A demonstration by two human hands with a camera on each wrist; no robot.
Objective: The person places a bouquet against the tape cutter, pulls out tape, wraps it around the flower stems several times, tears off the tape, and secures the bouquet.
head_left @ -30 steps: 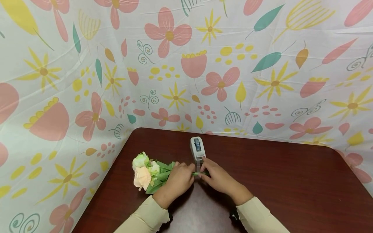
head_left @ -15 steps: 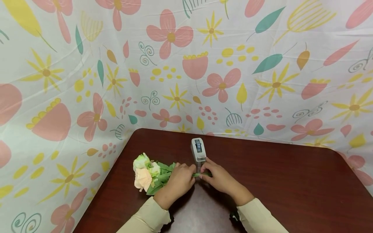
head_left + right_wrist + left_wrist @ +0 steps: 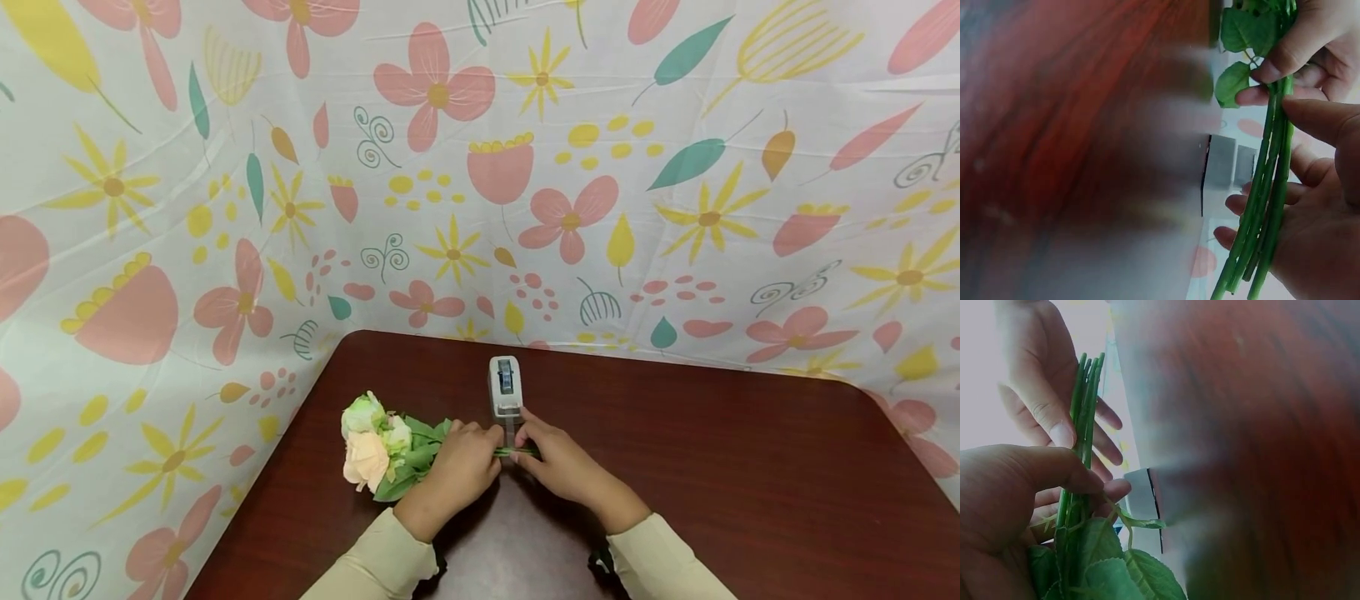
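A bouquet of artificial flowers (image 3: 367, 458) in peach and pale green lies to the left in the head view, its green stems (image 3: 1088, 419) pointing right. My left hand (image 3: 465, 458) grips the stems just below the leaves (image 3: 1107, 569). My right hand (image 3: 558, 458) has its thumb against the stems and its fingers behind them, pinching them nearer the cut ends, as the right wrist view shows. A white tape dispenser (image 3: 505, 387) stands just beyond the hands. From it a strip of clear tape (image 3: 510, 432) runs down to the stems between the hands.
The dark red-brown table (image 3: 712, 467) extends well to the right of the hands. Behind it and along the left hangs a white cloth (image 3: 570, 108) printed with flowers and leaves. Light sleeves (image 3: 382, 554) cover both forearms.
The tape dispenser has shifted and turned slightly, its front now facing the hands more squarely. Both hands stay on the stems in nearly the same place; the bouquet barely moves.
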